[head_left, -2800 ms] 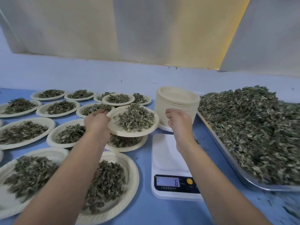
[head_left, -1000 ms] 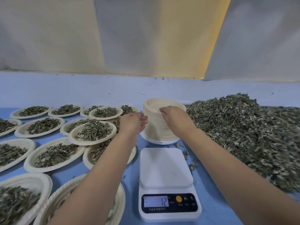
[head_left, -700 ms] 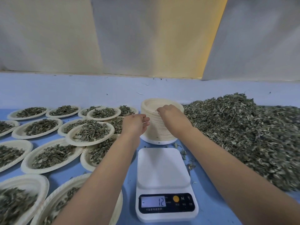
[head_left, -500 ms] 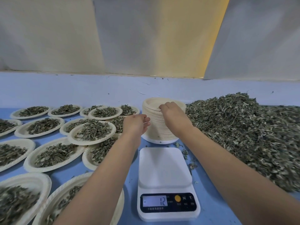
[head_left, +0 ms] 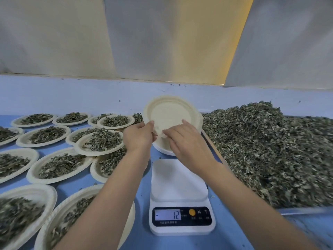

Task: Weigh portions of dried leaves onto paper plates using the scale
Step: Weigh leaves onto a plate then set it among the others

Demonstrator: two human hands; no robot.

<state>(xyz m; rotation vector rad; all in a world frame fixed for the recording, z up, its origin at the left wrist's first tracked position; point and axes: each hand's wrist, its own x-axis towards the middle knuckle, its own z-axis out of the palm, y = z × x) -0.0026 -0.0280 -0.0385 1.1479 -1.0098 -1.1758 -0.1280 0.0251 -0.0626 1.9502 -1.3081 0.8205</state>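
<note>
An empty paper plate (head_left: 168, 112) is tilted up toward me, lifted off the stack of plates (head_left: 163, 147) behind the scale. My left hand (head_left: 138, 137) pinches its lower left rim. My right hand (head_left: 183, 139) grips its lower edge, fingers curled over it. The white digital scale (head_left: 178, 179) stands bare in front of me, its display (head_left: 168, 215) reading minus 12. A big heap of dried leaves (head_left: 270, 147) fills the metal tray (head_left: 302, 210) on the right.
Several paper plates filled with leaves (head_left: 100, 141) cover the blue table (head_left: 142, 195) on the left, some stacked on one another. Two of them (head_left: 21, 212) lie under my left forearm. A pale blue wall ledge (head_left: 90, 96) runs along the back.
Both hands have lifted the top plate off the stack and tipped it up toward me. Earlier, my left hand set a filled plate down on the left.
</note>
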